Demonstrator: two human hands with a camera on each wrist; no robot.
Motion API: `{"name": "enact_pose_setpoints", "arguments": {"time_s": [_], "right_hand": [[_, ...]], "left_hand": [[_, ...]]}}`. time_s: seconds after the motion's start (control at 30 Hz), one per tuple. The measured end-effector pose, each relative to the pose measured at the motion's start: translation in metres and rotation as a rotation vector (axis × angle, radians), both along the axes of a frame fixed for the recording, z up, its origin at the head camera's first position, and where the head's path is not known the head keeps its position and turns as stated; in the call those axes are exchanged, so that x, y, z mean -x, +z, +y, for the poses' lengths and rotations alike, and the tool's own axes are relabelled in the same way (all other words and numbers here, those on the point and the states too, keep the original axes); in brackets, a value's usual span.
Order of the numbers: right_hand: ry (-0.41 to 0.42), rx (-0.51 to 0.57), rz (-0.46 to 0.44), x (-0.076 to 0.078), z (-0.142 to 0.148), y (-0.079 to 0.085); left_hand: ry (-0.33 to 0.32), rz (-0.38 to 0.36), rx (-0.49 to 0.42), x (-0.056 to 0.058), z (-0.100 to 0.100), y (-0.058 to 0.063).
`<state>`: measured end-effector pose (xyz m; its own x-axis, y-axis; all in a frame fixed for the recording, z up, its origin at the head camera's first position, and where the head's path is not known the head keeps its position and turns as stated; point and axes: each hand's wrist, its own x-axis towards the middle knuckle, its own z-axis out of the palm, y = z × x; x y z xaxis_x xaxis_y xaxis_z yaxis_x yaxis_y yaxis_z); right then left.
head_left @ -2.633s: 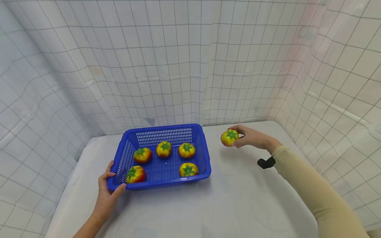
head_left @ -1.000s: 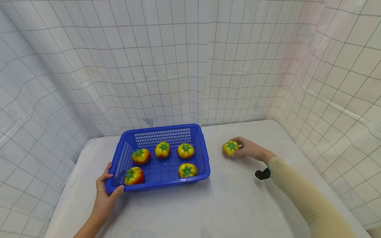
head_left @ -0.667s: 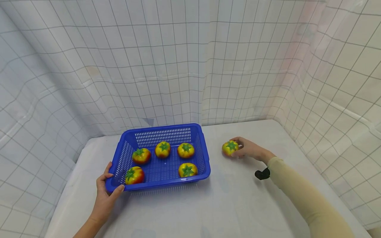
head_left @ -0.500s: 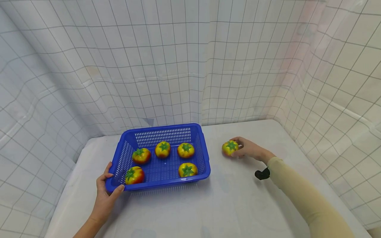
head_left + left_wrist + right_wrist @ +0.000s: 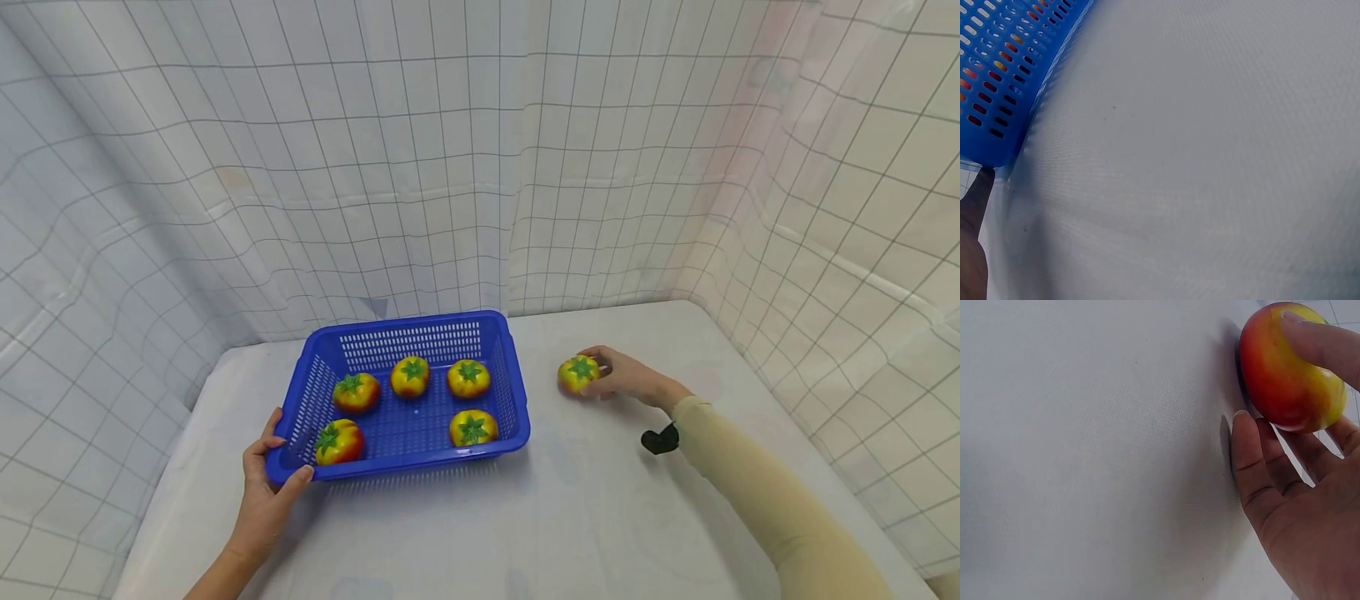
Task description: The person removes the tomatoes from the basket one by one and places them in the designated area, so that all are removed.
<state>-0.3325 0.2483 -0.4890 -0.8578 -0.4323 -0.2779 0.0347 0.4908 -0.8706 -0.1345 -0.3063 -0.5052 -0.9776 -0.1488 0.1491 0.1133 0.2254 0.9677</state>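
Note:
A yellow-and-red tomato (image 5: 578, 375) with a green star-shaped top sits on the white table, to the right of a blue plastic basket (image 5: 408, 460). My right hand (image 5: 626, 377) holds this tomato from its right side. In the right wrist view the thumb presses on the tomato (image 5: 1285, 375), with the other fingers curved along its lower side. My left hand (image 5: 264, 498) grips the basket's near left corner, thumb on the front rim and fingers at the left side. Several similar tomatoes, one of them near the left hand (image 5: 340, 442), lie spread inside the basket.
A white cloth covers the table (image 5: 525, 533). White sheets with a dark grid (image 5: 420, 183) hang behind and at both sides. A small black object (image 5: 660, 439) is attached at the right wrist, beside the beige sleeve (image 5: 757, 492).
My right hand has come down toward me, bringing the tomato onto the table; lately it has shifted only very slightly left. The left hand keeps its grip on the basket.

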Motion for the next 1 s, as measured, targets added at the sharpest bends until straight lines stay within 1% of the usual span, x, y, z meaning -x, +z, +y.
{"name": "enact_pose_setpoints", "arguments": {"time_s": [0.17,0.4,0.63,0.87,1.0], "right_hand": [[0.001,-0.008,-0.002,-0.0002,0.0005,-0.0011],[0.026,-0.023,-0.009,-0.0003,0.0004,-0.001],[0.025,-0.022,-0.006,-0.0024,-0.0009,0.0027],[0.029,-0.021,-0.009,-0.0031,-0.0006,0.0043],[0.031,-0.028,-0.004,-0.0037,0.0014,0.0044]], "left_hand": [[0.001,-0.004,-0.002,0.0002,0.0001,0.0001],[-0.004,0.006,-0.012,0.0012,0.0,-0.0004],[-0.002,0.0,-0.006,0.0011,-0.0011,-0.0006],[-0.004,0.003,-0.022,0.0013,-0.0008,-0.0012],[0.001,-0.002,-0.005,0.0011,-0.001,-0.0004]]}}
